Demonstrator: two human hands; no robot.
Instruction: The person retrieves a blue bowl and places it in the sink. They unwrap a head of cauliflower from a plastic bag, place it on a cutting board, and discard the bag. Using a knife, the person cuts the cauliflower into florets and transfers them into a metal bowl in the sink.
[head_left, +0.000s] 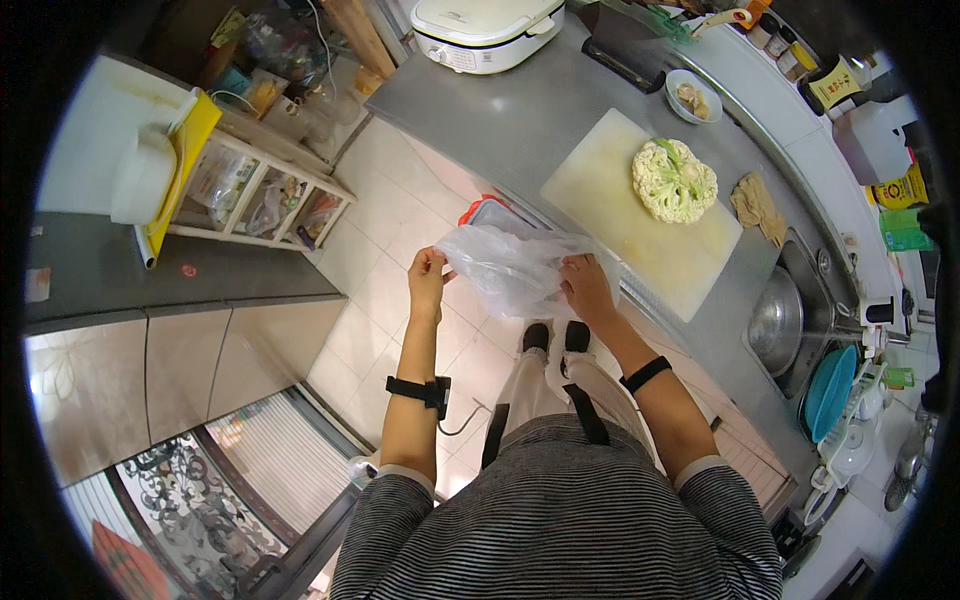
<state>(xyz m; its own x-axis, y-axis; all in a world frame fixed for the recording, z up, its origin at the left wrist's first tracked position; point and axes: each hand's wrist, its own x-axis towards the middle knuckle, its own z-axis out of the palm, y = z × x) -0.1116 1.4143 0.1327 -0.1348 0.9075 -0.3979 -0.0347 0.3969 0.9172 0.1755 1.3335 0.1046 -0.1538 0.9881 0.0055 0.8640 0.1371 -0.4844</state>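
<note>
A thin, translucent plastic bag (502, 274) is stretched between my two hands, above the tiled floor and by the counter's front edge. My left hand (429, 279) pinches its left end. My right hand (586, 285) grips the bag near its right end, with part of the plastic spreading past the fingers. Beyond it on the counter, a head of cauliflower (675, 181) lies stem side up on a white cutting board (585, 180). Partly behind the bag is a grey container or bin with a red rim (491, 211).
The grey counter (465, 112) carries a white electric cooker (487, 34), a small bowl with food pieces (694, 97) and a crumpled tan cloth (757, 208). A metal basin (776, 322) sits in the sink at right. A white shelf rack (259, 191) stands at left.
</note>
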